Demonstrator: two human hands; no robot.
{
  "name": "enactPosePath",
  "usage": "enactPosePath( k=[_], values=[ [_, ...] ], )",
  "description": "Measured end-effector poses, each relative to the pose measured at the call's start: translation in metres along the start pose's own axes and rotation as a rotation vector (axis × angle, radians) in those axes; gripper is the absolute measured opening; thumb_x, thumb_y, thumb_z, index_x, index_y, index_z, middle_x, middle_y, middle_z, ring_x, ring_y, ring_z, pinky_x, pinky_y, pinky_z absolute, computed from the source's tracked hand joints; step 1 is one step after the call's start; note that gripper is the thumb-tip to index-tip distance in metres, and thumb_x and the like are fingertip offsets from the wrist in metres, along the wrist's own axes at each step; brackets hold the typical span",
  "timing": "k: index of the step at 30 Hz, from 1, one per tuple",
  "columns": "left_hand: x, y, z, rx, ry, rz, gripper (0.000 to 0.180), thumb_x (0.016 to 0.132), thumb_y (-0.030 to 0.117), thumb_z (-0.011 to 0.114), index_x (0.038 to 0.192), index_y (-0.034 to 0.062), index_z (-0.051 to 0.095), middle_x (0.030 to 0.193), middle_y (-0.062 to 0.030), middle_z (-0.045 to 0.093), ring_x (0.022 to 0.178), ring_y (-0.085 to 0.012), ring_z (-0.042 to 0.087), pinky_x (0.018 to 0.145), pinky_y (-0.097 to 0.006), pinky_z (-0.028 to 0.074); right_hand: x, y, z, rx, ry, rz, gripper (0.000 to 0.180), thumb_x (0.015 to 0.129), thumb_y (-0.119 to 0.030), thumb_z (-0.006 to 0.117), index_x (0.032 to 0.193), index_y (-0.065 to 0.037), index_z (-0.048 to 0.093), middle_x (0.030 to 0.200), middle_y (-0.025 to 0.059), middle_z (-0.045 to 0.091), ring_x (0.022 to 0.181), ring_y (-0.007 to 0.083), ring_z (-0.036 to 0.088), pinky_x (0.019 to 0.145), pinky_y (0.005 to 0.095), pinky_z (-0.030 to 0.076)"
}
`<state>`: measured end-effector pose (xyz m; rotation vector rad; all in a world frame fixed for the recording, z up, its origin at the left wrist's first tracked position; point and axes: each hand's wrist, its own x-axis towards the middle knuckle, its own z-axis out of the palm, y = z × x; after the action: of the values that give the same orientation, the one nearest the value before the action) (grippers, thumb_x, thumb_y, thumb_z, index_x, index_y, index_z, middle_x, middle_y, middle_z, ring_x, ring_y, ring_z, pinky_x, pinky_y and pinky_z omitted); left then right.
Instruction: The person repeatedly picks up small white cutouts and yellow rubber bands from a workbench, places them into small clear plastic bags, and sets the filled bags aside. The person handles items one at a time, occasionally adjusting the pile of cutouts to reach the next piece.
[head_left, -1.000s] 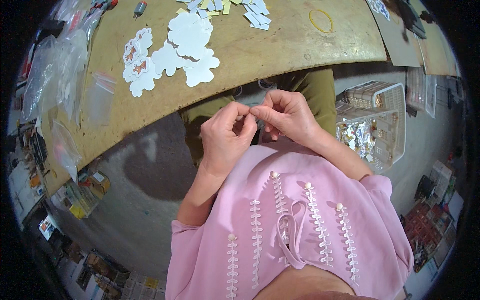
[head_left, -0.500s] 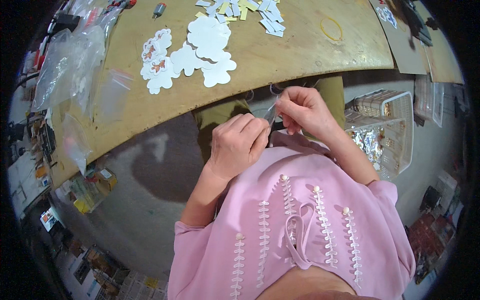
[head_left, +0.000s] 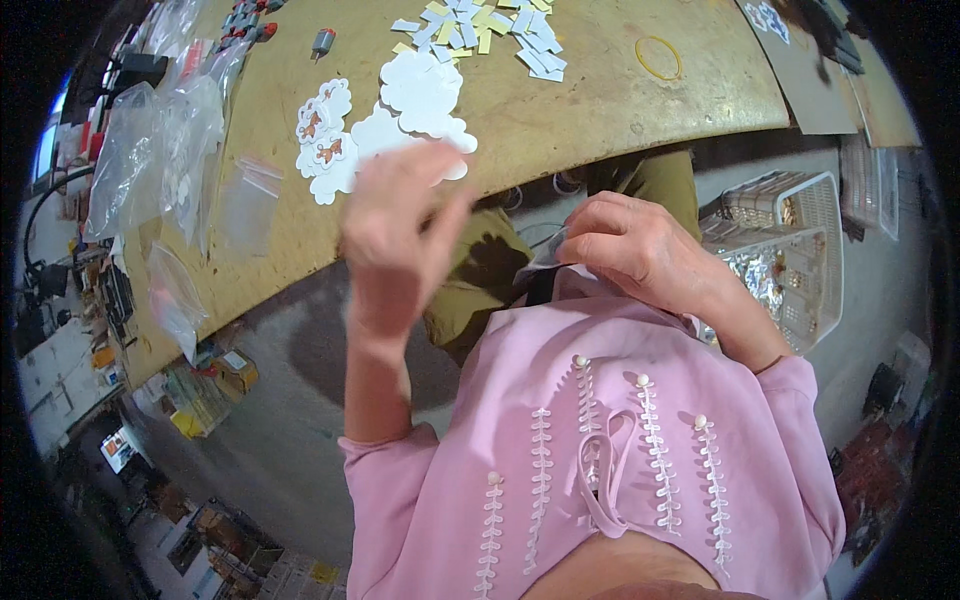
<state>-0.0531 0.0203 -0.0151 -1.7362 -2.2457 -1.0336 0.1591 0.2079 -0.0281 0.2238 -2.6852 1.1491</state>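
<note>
My left hand [head_left: 395,235] is blurred by motion at the table's front edge. Its thumb stands apart from the fingers, and nothing shows in it. Just beyond lie several white cloud-shaped paper cutouts [head_left: 418,88], partly covered by the hand. Beside them are cutouts printed with small brown figures [head_left: 328,148]. Over my lap, my right hand [head_left: 645,245] is closed with its fingers curled down. A small clear plastic bag [head_left: 540,266] sticks out from under its fingers; the gripped part is hidden.
Small white and yellow slips [head_left: 480,28], a yellow rubber band [head_left: 658,58] and a small grey-red part [head_left: 322,43] lie on the table [head_left: 590,110]. Clear bags [head_left: 250,205] rest along its left side. White plastic baskets [head_left: 825,250] with shiny pieces stand at the right.
My left hand has let go of the small bag and moved up and left toward the white cutouts. My right hand has come slightly lower and keeps hold of the bag.
</note>
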Motion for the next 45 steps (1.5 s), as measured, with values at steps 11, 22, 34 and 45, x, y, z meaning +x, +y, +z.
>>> enactPosePath(
  k=[11, 22, 34, 45],
  values=[
    [0.040, -0.043, -0.003, -0.022, -0.072, -0.249, 0.014, 0.092, 0.014, 0.080, 0.104, 0.0067, 0.079, 0.104, -0.0107, 0.078, 0.092, -0.0276, 0.074, 0.086, -0.038, 0.058, -0.012, 0.013, 0.018, 0.031, 0.096, 0.062, 0.032, 0.075, 0.006, 0.075, 0.105, -0.005, 0.072, 0.095, 0.0103, 0.063, 0.088, 0.0317, 0.066, 0.073, 0.0408, 0.057],
    [0.028, -0.010, -0.005, -0.179, 0.324, -0.448, 0.022, 0.090, -0.002, 0.080, 0.110, 0.0050, 0.077, 0.097, -0.0056, 0.075, 0.086, -0.0144, 0.068, 0.078, -0.027, 0.054, 0.005, 0.006, 0.011, -0.100, 0.227, 0.026, 0.020, 0.081, -0.006, 0.070, 0.100, -0.004, 0.068, 0.109, 0.0104, 0.067, 0.101, 0.0312, 0.065, 0.087, 0.0406, 0.055],
    [-0.024, 0.044, 0.003, -0.407, 0.090, -0.231, 0.023, 0.082, -0.005, 0.085, 0.099, 0.0078, 0.074, 0.086, -0.0045, 0.072, 0.073, -0.0195, 0.062, 0.069, -0.032, 0.049, 0.016, -0.011, 0.014, -0.038, 0.203, 0.020, 0.020, 0.083, 0.003, 0.077, 0.103, -0.001, 0.072, 0.118, 0.0143, 0.067, 0.105, 0.0307, 0.069, 0.086, 0.0373, 0.059],
    [-0.021, 0.057, -0.009, -0.350, -0.258, -0.473, 0.021, 0.082, 0.003, 0.080, 0.101, 0.0104, 0.075, 0.093, -0.0047, 0.071, 0.084, -0.0271, 0.066, 0.078, -0.038, 0.053, 0.017, -0.018, 0.020, 0.033, 0.157, 0.006, 0.029, 0.080, 0.007, 0.075, 0.109, 0.000, 0.072, 0.117, 0.0146, 0.068, 0.103, 0.0304, 0.069, 0.082, 0.0367, 0.059]
  ],
)
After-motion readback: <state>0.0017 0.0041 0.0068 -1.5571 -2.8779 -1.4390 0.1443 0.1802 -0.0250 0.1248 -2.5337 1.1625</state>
